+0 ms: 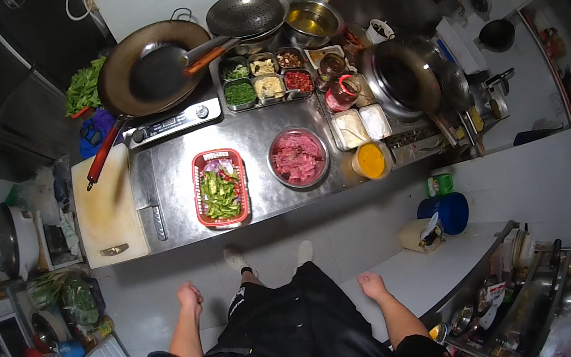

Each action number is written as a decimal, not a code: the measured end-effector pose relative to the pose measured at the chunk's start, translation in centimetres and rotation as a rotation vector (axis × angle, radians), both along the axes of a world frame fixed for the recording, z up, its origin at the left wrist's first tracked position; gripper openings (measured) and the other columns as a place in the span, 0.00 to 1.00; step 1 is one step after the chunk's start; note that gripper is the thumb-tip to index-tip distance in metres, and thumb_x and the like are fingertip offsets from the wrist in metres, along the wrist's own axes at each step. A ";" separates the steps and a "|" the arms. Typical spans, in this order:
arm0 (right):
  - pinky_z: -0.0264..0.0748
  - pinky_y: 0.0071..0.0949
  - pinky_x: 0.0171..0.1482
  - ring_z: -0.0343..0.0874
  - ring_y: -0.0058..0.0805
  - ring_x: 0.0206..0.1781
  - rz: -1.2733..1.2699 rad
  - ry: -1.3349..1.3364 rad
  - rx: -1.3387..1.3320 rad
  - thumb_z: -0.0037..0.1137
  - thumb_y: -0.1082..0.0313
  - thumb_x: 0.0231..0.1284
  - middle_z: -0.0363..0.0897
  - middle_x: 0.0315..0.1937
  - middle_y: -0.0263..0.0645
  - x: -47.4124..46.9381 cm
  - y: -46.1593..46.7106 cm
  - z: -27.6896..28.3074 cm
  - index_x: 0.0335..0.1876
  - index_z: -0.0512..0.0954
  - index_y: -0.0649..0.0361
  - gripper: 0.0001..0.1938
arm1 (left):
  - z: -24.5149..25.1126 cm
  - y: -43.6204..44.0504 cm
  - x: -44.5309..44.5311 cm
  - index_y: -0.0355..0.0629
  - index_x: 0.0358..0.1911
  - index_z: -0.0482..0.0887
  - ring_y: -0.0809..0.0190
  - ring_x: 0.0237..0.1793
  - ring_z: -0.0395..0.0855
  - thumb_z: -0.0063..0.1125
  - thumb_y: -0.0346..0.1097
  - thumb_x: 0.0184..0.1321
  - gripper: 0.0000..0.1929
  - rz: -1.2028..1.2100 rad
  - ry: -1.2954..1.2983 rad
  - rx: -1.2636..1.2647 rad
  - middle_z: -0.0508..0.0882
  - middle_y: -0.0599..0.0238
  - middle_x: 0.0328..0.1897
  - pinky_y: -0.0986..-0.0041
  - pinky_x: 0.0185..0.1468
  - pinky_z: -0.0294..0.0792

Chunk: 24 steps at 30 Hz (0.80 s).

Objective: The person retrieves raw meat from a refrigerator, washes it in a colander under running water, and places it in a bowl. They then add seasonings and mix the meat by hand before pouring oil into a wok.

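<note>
My left hand (190,296) hangs beside my body below the counter edge, its fingers curled and nothing seen in it. On the other side, my right hand (371,284) is also loosely curled and appears to hold nothing. Neither touches the steel counter (252,134) in front of me. On it stands a red plastic basket (196,191) with cut green peppers (221,193), red chilli and onion pieces. To its right sits a metal bowl (326,164) of raw sliced meat (297,156). A cleaver (143,179) lies between the basket and a white cutting board (104,215).
A wok (113,82) rests on an induction cooker (173,122), its red handle jutting over the board. Behind are seasoning tins (268,86), a perforated strainer (246,13) and an oil pot (315,18). An orange-yellow tub (370,161) stands near the front edge. Another wok (408,79) is at right.
</note>
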State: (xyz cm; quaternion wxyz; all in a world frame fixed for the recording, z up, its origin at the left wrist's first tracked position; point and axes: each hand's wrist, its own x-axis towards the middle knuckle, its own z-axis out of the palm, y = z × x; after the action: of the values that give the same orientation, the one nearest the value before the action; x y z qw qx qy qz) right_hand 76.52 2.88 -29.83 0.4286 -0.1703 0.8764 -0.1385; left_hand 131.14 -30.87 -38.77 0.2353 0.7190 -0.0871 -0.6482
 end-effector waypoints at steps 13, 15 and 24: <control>0.80 0.29 0.46 0.86 0.29 0.39 0.020 0.007 -0.560 0.61 0.59 0.71 0.88 0.37 0.39 -17.5 -2.6 3.9 0.47 0.84 0.62 0.13 | 15.5 4.8 -42.2 0.51 0.18 0.68 0.67 0.14 0.58 0.53 0.49 0.73 0.23 -0.491 0.463 -0.320 0.65 0.74 0.15 0.70 0.21 0.51; 0.79 0.25 0.41 0.83 0.22 0.35 0.073 0.029 -0.622 0.60 0.60 0.73 0.86 0.34 0.34 -21.1 -3.1 5.3 0.47 0.84 0.62 0.12 | 10.8 1.7 -45.8 0.51 0.26 0.71 0.58 0.19 0.69 0.56 0.60 0.72 0.24 -0.336 0.552 -0.269 0.70 0.69 0.17 0.65 0.26 0.60; 0.80 0.27 0.42 0.85 0.26 0.35 -0.082 -0.145 -0.497 0.62 0.62 0.71 0.88 0.33 0.39 -31.0 0.6 2.5 0.47 0.84 0.65 0.12 | 5.4 -8.6 -49.9 0.34 0.46 0.76 0.50 0.40 0.85 0.50 0.37 0.76 0.10 0.110 0.379 -0.283 0.82 0.47 0.43 0.64 0.34 0.82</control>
State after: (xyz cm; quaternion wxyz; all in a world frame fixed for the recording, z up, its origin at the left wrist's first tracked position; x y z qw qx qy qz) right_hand 45.56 3.51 -27.32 0.4295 -0.2243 0.7886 -0.3787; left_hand 81.19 -39.44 -33.34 0.3807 0.5479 -0.0921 -0.7392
